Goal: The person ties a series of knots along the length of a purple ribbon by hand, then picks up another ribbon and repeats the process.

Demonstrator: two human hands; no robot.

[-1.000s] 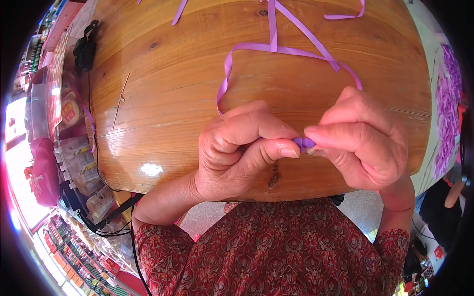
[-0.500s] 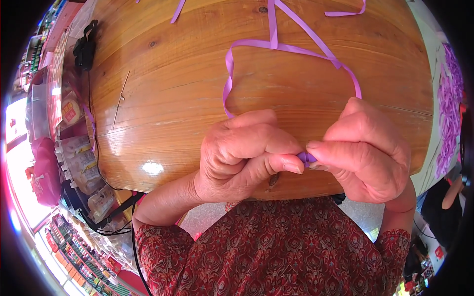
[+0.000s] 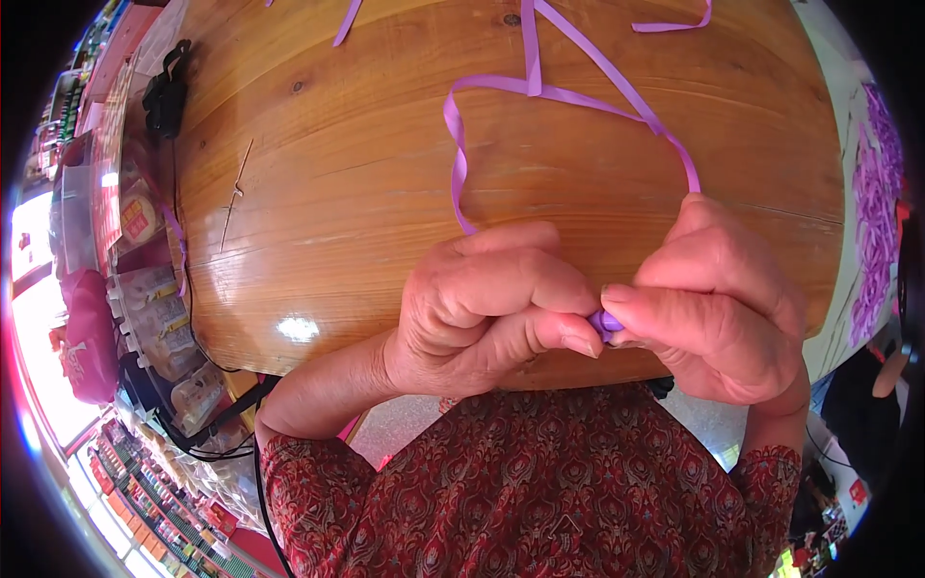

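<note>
Left hand (image 3: 482, 306) and right hand (image 3: 721, 313) dipped, pinching purple ribbon (image 3: 607, 324) above wooden table (image 3: 337, 183); shelves (image 3: 159, 501) far left.

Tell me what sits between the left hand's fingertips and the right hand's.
In the head view, a small purple bundle sits there, pinched by the left hand and right hand, which partly hide it.

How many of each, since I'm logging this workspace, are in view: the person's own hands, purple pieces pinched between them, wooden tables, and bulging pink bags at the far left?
Left hand and right hand: 2
Pinched purple piece: 1
Wooden table: 1
Pink bag: 1
Total: 5
</note>
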